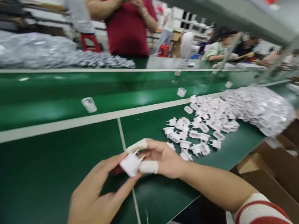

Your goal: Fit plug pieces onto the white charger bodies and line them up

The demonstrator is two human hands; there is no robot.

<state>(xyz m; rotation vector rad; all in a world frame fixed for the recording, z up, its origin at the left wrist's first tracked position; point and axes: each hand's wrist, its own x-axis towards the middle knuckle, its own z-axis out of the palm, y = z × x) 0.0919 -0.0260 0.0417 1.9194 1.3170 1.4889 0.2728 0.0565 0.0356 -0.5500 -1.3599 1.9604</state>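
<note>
A white charger plug (130,164) with two metal pins is held between both hands above the green bench. My left hand (94,197) pinches its white body between thumb and fingers. White coverings wrap the thumb and index finger of my right hand (167,157), which closes on the pin side of the same plug. The pins point right, toward my right palm. Just beyond my right hand lies a loose heap of white plug pieces (203,119), several with pins showing.
A clear plastic bag (262,107) of white pieces lies at the heap's right end. Behind a pale rail runs a green conveyor belt (38,94) bearing scattered white housings (89,105). Cardboard boxes (275,176) stand at lower right. A co-worker in a red shirt (126,26) stands across the belt.
</note>
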